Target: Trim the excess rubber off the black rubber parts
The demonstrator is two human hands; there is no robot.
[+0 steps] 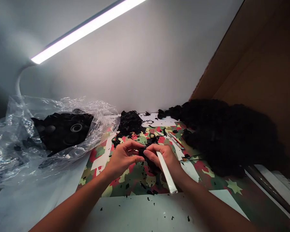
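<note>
At the centre of the patterned sheet (91, 175), the black part (141, 151) is located between the two hands, above scattered black scraps. The left hand (123, 157) is clamped on the black part, with the fingers above and the thumb below. The right hand (168, 156) is closed on the white handle (167, 174), which slopes back toward the wearer; its front end is hidden. The right fingertips are beside the black part; whether they touch it cannot be told.

Beyond the hands lies a small scrap heap (130, 121). A red tool (176, 140) lies on the sheet to the right. To the left, the clear bag (105, 111) holds black discs (62, 130). To the right sits a large black pile (232, 135), in front of the cardboard (251, 61). The lamp (87, 30) is lit overhead.
</note>
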